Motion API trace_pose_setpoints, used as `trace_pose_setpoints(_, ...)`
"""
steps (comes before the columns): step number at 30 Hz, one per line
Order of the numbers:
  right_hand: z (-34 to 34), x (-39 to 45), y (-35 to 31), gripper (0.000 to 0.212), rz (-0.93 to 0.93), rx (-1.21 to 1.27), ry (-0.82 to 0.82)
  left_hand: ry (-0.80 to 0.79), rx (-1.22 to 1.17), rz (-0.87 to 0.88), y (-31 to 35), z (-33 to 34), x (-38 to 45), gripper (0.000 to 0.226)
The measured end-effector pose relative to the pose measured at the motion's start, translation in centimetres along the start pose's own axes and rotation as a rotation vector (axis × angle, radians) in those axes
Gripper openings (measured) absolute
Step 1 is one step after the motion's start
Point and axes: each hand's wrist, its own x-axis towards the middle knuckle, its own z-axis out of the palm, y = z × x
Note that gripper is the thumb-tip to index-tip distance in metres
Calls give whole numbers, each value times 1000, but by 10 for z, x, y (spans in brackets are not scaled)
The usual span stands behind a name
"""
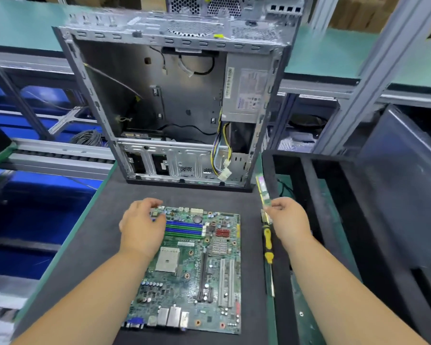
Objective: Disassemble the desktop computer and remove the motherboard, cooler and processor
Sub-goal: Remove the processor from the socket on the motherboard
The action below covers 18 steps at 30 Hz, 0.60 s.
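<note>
The green motherboard (197, 267) lies flat on the dark mat in front of me, with blue and green memory slots (184, 229) near its far end and a bare square processor socket (166, 262) at its left. My left hand (142, 227) rests on the board's far left corner beside the slots, fingers curled down. My right hand (288, 221) is off the board's right side and pinches a green memory stick (263, 192) that points up and away. The emptied computer case (179, 105) stands open behind the board.
A yellow-and-black screwdriver (268, 247) lies along the mat's right edge. Black foam trays (334, 220) fill the right side. The power supply (246, 93) and loose yellow cables (222, 155) remain inside the case. Blue bins (35, 220) sit below at left.
</note>
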Motion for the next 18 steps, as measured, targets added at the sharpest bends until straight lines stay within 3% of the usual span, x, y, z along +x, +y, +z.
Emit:
trace_pose_setpoints(5, -25, 55, 3, 22, 25, -252, -14, -84, -110, 17, 21, 6, -10, 26)
trace_pose_setpoints(10, -24, 93, -5, 48, 101, -442, -167, -109, -122, 14, 37, 12, -21, 25)
trace_pose_setpoints(13, -13, 106, -4, 41, 74, -449, -234, -110, -133, 25, 44, 16, -25, 24)
trace_pose_setpoints(16, -2, 114, 5, 36, 90, -286, -240, -124, -139, 24, 48, 21, -29, 24)
trace_pose_setpoints(18, 3, 115, 8, 22, 95, -210, -247, -124, -149, 5, 50, 25, -32, 24)
